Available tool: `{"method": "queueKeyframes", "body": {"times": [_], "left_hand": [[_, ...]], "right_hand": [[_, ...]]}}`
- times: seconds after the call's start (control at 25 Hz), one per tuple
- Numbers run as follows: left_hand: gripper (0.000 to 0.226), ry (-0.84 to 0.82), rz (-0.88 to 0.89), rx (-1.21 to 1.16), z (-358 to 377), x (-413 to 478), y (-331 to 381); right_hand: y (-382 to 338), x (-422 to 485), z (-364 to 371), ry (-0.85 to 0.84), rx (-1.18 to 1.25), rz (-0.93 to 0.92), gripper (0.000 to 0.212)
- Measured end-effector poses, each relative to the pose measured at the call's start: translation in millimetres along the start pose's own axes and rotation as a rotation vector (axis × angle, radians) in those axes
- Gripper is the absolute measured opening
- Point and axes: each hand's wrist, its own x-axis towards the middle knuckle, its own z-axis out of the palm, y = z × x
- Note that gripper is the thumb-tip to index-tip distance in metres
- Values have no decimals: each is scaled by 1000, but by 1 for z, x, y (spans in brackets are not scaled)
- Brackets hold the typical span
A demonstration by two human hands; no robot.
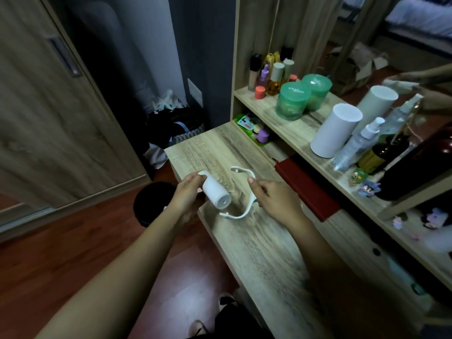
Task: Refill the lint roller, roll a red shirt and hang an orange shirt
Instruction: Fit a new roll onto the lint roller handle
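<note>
over the near corner of the bench [256, 241], the left hand [188, 194] curls its fingers [192, 178] round the white refill roll [216, 192], its end turned toward the empty roller frame [241, 214], likely to meet its pegs. the right hand [276, 201] pinches the frame's back to steady it just beside the roll; whether they touch is unclear.

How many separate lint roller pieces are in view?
2. The left hand grips the white roll; the right hand holds the white U-shaped frame, both over the desk. A tall white cylinder on the shelf might be a spare; cannot tell.
</note>
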Motion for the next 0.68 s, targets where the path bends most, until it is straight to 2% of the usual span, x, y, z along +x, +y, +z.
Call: {"method": "queueKeyframes", "body": {"times": [0.4, 0.68], "left_hand": [[22, -108, 152, 187, 7, -5, -5], [26, -196, 155, 249, 16, -5, -5]], "right_hand": [[-2, 8, 7, -16, -19, -3, 56], [9, 14, 6, -43, 5, 5, 56]]}}
